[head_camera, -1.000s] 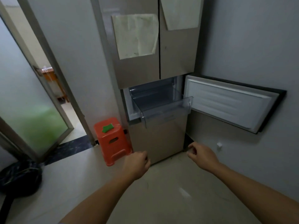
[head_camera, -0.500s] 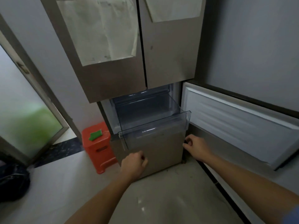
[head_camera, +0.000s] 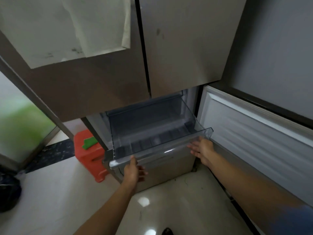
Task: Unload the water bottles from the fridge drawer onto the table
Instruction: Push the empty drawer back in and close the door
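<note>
A clear plastic fridge drawer (head_camera: pixel 162 150) stands pulled out below the upper fridge doors. No water bottles show inside it; its ribbed floor is bare. My left hand (head_camera: pixel 134 169) rests against the drawer's front wall near the left corner, thumb at the rim and fingers spread below. My right hand (head_camera: pixel 202 149) lies flat with fingers apart against the front wall near the right corner. Neither hand holds anything. No table is in view.
The lower fridge door (head_camera: pixel 254 141) hangs open to the right, close to my right arm. An orange plastic stool (head_camera: pixel 89 160) with a green cloth (head_camera: pixel 89 143) stands left of the fridge. A dark bag (head_camera: pixel 8 189) lies at far left. Glossy tiled floor (head_camera: pixel 50 200) lies below.
I have come closer to the fridge. Both hands rose from loose fists near the floor, opened, and now touch the drawer's front wall.
</note>
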The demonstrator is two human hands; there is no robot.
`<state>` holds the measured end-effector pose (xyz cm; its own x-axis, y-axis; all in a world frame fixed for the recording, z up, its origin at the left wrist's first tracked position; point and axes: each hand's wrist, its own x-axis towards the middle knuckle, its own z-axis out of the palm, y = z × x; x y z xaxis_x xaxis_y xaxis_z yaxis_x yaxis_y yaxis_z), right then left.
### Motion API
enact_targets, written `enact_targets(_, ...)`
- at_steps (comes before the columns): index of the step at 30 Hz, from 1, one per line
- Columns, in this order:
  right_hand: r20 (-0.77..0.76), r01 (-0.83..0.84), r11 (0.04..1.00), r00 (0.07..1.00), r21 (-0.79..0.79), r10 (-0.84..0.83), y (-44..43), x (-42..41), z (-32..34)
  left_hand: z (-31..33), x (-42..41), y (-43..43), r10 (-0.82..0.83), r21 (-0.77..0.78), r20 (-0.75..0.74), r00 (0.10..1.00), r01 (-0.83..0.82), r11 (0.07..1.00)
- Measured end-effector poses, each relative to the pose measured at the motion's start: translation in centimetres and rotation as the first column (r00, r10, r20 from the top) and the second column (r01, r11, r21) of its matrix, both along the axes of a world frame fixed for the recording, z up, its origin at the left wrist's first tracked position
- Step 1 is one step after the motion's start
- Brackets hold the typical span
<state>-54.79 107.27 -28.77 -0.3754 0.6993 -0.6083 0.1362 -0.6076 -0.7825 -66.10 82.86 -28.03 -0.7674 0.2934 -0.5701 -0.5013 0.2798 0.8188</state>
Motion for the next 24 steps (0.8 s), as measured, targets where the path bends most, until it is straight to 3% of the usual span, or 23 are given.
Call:
enact_targets(3, -0.015, 0.049, 0.999, 0.999, 0.018, -0.049, 1.6, -1.7, -0.4, -0.5, -1.1, 1.4, 0.041, 0.052, 0.003, 0.999, -0.041, 0.998)
enact_targets(8, -0.014, -0.014, 0.999, 1.000, 0.044, 0.015, 3.6, -5.1, 0.0, -0.6, -5.5, 3.0, 0.053, 0.106, 0.043, 0.998, -0.057, 0.993)
enact_targets(14, -0.001, -0.144, 0.988, 0.990, 0.047, 0.145, 6.0, -9.1, 0.5, -0.8, -10.6, 4.4, -0.057, -0.015, 0.032, 0.998, 0.057, 0.998)
enact_targets(20, 0.089, -0.317, 0.928, 0.948, 0.196, 0.305, 9.6, -13.0, -0.5, -1.0, -14.3, 7.0, -0.072, -0.221, -0.300, 0.951, 0.004, 0.975)
enact_targets(24, 0.145, -0.376, 0.867, 0.927, 0.327, 0.347, 11.8, -15.9, -2.8, -2.3, -16.9, 8.9, -0.155, -0.323, -0.411, 0.898, 0.016, 0.946)
